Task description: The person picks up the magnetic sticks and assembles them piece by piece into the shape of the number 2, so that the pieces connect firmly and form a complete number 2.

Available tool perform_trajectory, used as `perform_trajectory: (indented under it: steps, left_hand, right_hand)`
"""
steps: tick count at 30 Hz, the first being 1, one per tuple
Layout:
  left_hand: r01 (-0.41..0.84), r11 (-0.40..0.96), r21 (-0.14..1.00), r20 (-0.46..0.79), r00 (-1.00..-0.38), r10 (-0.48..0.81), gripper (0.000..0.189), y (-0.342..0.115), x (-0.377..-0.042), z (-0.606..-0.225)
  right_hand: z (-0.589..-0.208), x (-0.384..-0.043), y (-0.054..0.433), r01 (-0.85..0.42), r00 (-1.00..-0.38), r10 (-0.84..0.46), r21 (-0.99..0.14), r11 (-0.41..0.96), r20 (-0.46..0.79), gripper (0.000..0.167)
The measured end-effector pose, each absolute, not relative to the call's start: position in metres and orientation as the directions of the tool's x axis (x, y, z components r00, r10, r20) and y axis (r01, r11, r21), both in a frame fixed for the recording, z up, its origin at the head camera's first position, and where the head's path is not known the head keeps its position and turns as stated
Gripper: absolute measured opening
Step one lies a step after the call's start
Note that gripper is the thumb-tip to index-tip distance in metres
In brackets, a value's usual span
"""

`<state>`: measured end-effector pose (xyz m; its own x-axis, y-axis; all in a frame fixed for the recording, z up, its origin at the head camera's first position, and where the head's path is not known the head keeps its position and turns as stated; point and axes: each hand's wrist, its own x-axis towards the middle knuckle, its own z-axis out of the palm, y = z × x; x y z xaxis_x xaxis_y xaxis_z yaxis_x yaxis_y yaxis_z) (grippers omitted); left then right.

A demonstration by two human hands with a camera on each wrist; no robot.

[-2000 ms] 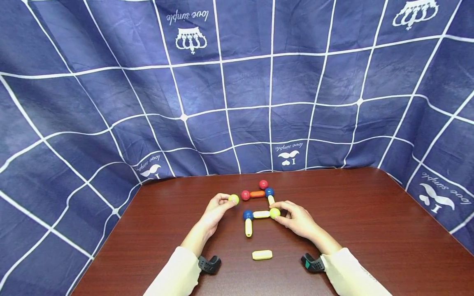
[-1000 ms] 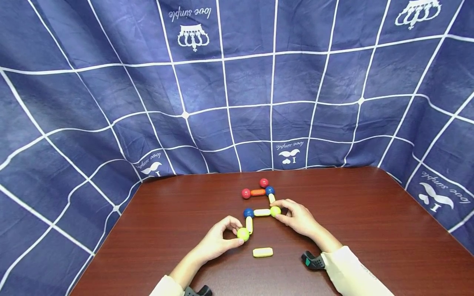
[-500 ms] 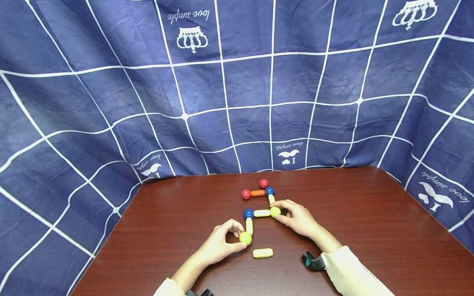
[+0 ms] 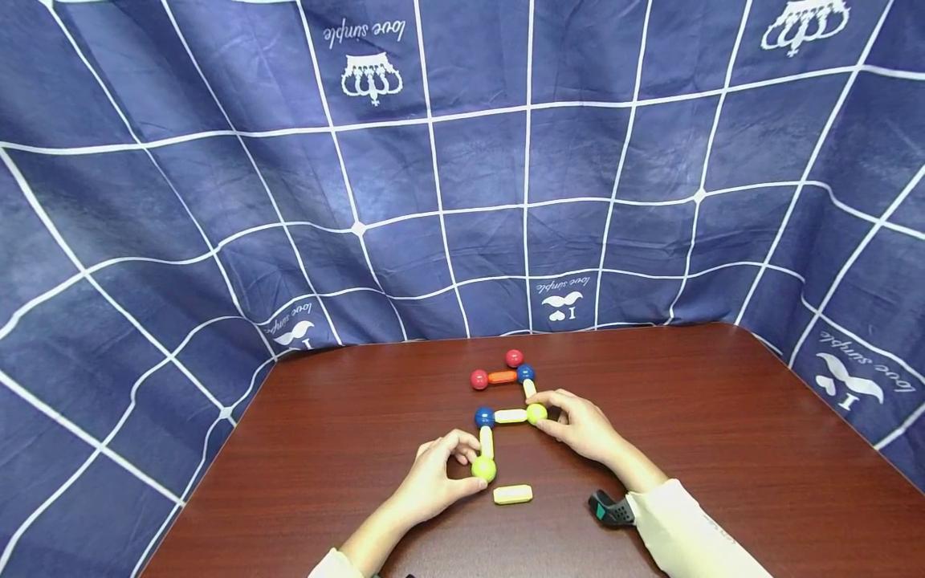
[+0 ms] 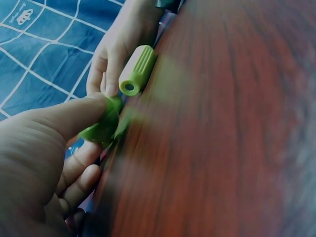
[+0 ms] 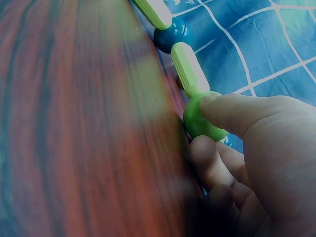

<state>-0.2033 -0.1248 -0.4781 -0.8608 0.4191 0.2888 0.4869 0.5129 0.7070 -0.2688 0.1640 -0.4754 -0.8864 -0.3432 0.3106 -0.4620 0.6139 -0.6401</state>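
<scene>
With thumb and fingers, my left hand (image 4: 433,482) pinches a yellow-green ball (image 4: 483,470) that touches the near end of a pale yellow stick (image 4: 486,442). That stick's far end meets a blue ball (image 4: 485,417). From there a second yellow stick (image 4: 511,416) runs right to another yellow-green ball (image 4: 536,414), which my right hand (image 4: 581,429) pinches. A third yellow stick (image 4: 530,391) leads back to a second blue ball (image 4: 525,374). In the right wrist view the thumb presses on the green ball (image 6: 200,118) at the stick's end.
A loose yellow stick (image 4: 513,494) lies near the left hand on the brown table (image 4: 686,433). Farther back, an orange stick (image 4: 503,376) joins a red ball (image 4: 480,380) to the blue one, with a second red ball (image 4: 514,358) behind. A blue curtain (image 4: 477,177) hangs behind.
My left hand has brought its yellow-green ball from the left of the chain toward me, then slightly right to the yellow stick's near end. The right hand keeps its grip in place.
</scene>
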Motion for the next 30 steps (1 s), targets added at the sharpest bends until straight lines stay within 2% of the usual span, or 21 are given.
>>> perform_trajectory:
  steps: [10, 16, 22, 30]
  left_hand:
    - [0.486, 0.536, 0.690, 0.282, -0.863, 0.419, 0.048, -0.123, -0.203, -0.477]
    - [0.429, 0.486, 0.761, 0.225, -0.878, 0.423, 0.044, -0.125, -0.208, -0.470]
    - [0.288, 0.533, 0.795, 0.127, -0.940, 0.318, 0.035, -0.120, -0.228, -0.451]
    - [0.296, 0.546, 0.783, 0.121, -0.935, 0.334, 0.035, -0.105, -0.260, -0.448]
  right_hand:
    - [-0.474, -0.269, 0.164, -0.466, -0.884, -0.347, -0.647, 0.604, 0.313, 0.031]
    - [-0.476, -0.269, 0.164, -0.465, -0.884, -0.351, -0.648, 0.603, 0.307, 0.032]
    - [-0.475, -0.269, 0.165, -0.469, -0.883, -0.347, -0.644, 0.604, 0.317, 0.032]
    - [-0.475, -0.268, 0.163, -0.455, -0.890, -0.339, -0.653, 0.606, 0.306, 0.033]
